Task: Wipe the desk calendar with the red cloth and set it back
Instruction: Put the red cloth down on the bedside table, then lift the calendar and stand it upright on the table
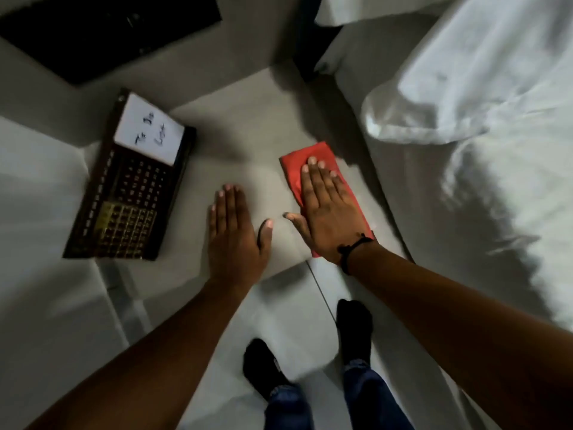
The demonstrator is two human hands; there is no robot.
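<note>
Head view, looking straight down. Right hand is flat on the red cloth, palm down, fingers stretched out straight & close together, thumb out to the side. Not gripping, just pressing; cloth pokes out past the fingertips at the top and along the wrist side. Thin black band round that wrist.

Left hand is also flat, palm down on the bare pale surface, fingers extended and together, thumb splayed toward the other hand. Holds nothing. The two thumbs point at each other, near but apart.

Desk calendar sits on the left part of the surface, well clear of both hands & the cloth. Dark frame, lying back so its face shows to the camera: white card up top w/ handwriting, reads roughly "To Do", 2nd line too scrawled to tell; below it a grid of small dark tiles, then a patch of gold-coloured tiles at the near corner. Whether it's propped or flat, can't tell from this angle.

Top left, a flat black object, blurred, can't tell what. Right side, a bed w/ rumpled white bedding, running alongside the surface edge.

Below the hands, light floor, two feet in black socks & blue jeans cuffs. Frame is dim and soft w/ wide-angle bend at the edges.
</note>
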